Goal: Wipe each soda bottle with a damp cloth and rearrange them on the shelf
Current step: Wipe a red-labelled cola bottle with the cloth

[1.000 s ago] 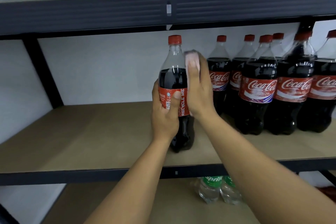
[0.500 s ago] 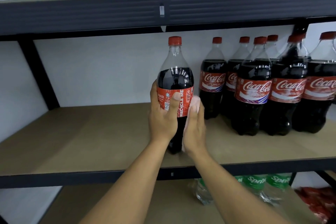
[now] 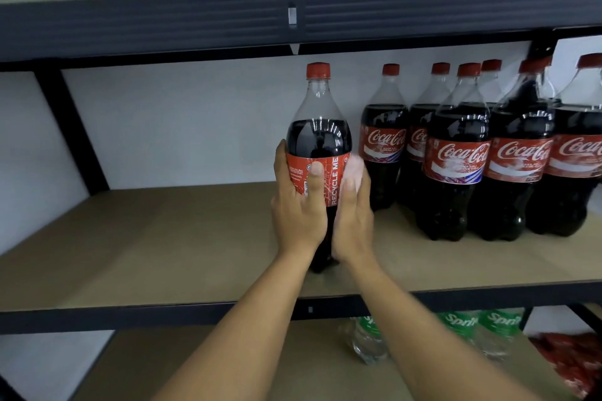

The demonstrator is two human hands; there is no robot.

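One soda bottle (image 3: 319,140) stood apart at mid-shelf (image 3: 163,238), getting its wipe. The cluster of bottles (image 3: 456,156) to its right waited, wiped or not, impossible to say, so most of the job looked to be left. The left hand (image 3: 298,205) wrapped around the label, thumb across the front, gripping firmly. The right hand (image 3: 353,221) lay flat, fingers fairly straight, pressing the pink cloth (image 3: 355,169) against the bottle's right side.

A tan fibreboard shelf (image 3: 163,254) in a black metal frame (image 3: 163,316) carries a cluster of dark cola bottles (image 3: 456,172), red-capped and red-labelled, at three o'clock. At centre a lone cola bottle (image 3: 319,140) stands upright; whether its base touches the board is unclear.
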